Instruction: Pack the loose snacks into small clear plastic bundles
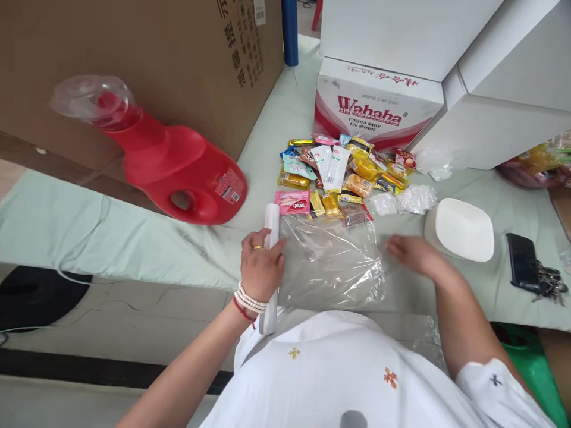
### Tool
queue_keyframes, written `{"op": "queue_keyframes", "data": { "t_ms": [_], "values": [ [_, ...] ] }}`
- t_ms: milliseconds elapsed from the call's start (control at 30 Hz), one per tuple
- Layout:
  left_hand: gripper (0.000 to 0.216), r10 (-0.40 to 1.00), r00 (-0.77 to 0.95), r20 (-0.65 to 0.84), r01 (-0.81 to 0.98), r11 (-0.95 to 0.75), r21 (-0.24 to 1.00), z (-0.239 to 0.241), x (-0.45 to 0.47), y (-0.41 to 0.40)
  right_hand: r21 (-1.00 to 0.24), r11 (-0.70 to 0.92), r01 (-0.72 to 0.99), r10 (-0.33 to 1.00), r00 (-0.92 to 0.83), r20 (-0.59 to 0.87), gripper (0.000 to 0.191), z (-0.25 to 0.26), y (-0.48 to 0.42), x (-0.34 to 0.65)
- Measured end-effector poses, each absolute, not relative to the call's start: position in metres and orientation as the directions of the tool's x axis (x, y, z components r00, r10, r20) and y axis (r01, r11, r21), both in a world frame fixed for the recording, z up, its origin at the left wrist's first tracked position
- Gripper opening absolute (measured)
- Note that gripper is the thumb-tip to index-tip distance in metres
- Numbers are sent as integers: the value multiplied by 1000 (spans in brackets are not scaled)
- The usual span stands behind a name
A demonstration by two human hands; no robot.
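Observation:
My left hand (262, 264), with a ring and bracelets, is closed over a roll of clear plastic film (270, 309) standing lengthwise at the table's front edge. From that roll a sheet of thin clear plastic (332, 261) lies spread to the right, wrinkled and shiny. Just beyond the sheet's right edge is my right hand (413, 252), its fingers pointing left and smeared by motion; contact with the plastic cannot be made out. Above the sheet lies a pile of small wrapped snacks (357, 169), with a pink packet (293, 203) near the roll's top.
A red jug (187, 166) leans by a large brown carton (178, 53) on the left. Behind the snacks stands a Wahaha box (375, 107). On the right are a white plastic tub (464, 230), crumpled clear plastic (417, 199), a black phone (521, 261) and keys (552, 282).

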State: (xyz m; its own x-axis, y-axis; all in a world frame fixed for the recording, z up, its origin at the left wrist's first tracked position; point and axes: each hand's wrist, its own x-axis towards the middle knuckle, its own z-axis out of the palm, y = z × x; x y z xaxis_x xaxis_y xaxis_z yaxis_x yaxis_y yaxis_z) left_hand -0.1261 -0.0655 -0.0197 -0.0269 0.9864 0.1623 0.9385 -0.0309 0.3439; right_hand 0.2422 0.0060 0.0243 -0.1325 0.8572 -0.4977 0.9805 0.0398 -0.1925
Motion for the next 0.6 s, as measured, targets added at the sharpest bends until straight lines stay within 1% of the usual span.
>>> {"op": "queue_keyframes", "data": {
  "t_ms": [67,100,133,167,200,267,300,333,400,433,467,500,533,600],
  "values": [
    [25,987,26,162,940,-79,332,-25,-127,-66,-129,34,991,950,-73,-304,37,42,48,213],
    [25,987,31,160,940,-84,332,-27,-127,-66,-112,34,993,970,-59,-235,42,47,68,191],
    [28,987,28,161,939,-81,334,-29,-127,-67,-104,39,994,976,-61,-208,46,49,87,167],
    [33,987,15,162,938,-70,340,-29,-127,-68,-79,36,996,975,-53,-218,49,48,104,143],
    [40,987,-13,163,935,-46,351,-29,-128,-69,-58,32,998,960,-47,-277,53,45,117,120],
    [57,983,-117,139,922,55,384,-27,-129,-72,-39,26,999,924,-39,-380,57,33,135,85],
    [64,978,-181,102,908,126,400,-26,-130,-73,-45,18,999,912,-35,-409,56,27,140,75],
    [67,970,-238,48,890,198,411,-24,-132,-74,-62,6,998,907,-32,-420,55,21,143,71],
    [62,949,-306,-82,859,312,407,-21,-135,-76,-142,-28,989,922,-29,-386,49,16,143,79],
    [58,938,-318,-138,849,347,398,-20,-136,-76,-202,-46,978,943,-24,-332,48,18,141,90],
    [55,929,-323,-179,843,369,393,-18,-137,-76,-272,-49,961,971,-18,-240,48,24,137,102],
    [55,923,-327,-205,838,383,389,-17,-138,-75,-343,-29,939,994,-8,-106,50,33,131,116],
    [57,917,-332,-220,834,394,386,-17,-138,-74,-405,13,914,998,13,59,53,45,122,130],
    [58,907,-342,-247,833,414,368,-16,-136,-71,-461,162,873,924,30,381,58,72,98,150]
  ]
}}
